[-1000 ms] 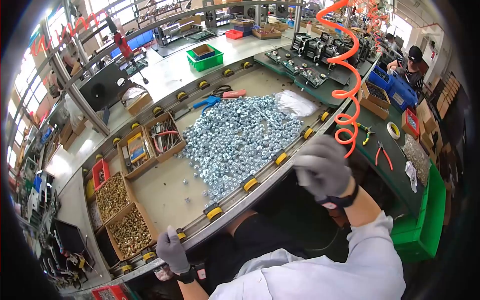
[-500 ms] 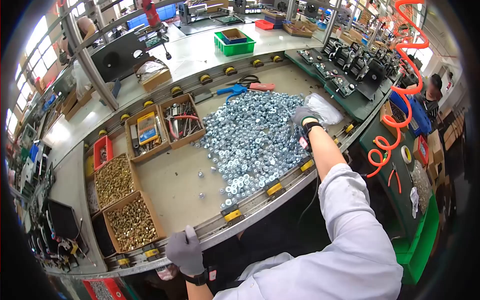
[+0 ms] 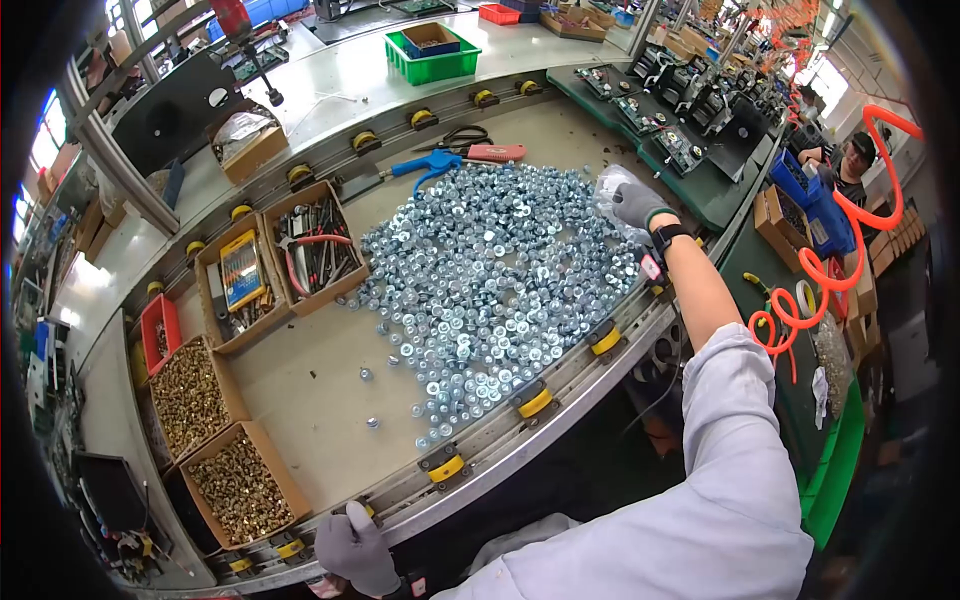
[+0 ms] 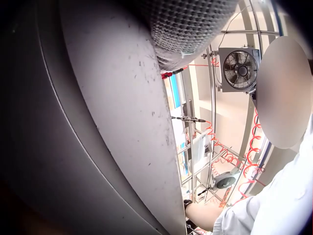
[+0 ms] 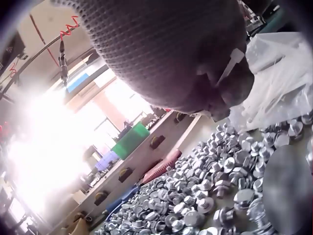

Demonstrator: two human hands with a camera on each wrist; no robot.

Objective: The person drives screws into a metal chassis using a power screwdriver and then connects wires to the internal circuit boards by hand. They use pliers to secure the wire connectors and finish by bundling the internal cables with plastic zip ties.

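My right hand (image 3: 640, 203), in a grey glove, is at the clear plastic bag (image 5: 281, 81) by the right end of a big heap of silver flanged bolts (image 3: 490, 270). The right wrist view shows its curled fingers pinching a thin white cable tie (image 5: 236, 56), whose square head sticks out beside the bag. More pale strips show through the plastic. My gloved left hand (image 3: 357, 552) rests at the near metal rail (image 3: 410, 520), thumb up; its fingertips are mostly hidden. Only some glove fabric (image 4: 183, 29) against the pale rail appears in the left wrist view.
Cartons of brass-coloured fittings (image 3: 245, 485) stand left, beside boxes of tools (image 3: 312, 245). Blue-handled cutters (image 3: 428, 165) and a pink-handled tool (image 3: 496, 152) lie behind the heap. An orange coiled hose (image 3: 850, 215) hangs at right. Yellow rollers (image 3: 535, 400) line the near rail.
My right hand swung from beyond the near rail to the heap's right end, then onto the bag, and now pinches a cable tie. The left hand stays at the rail.
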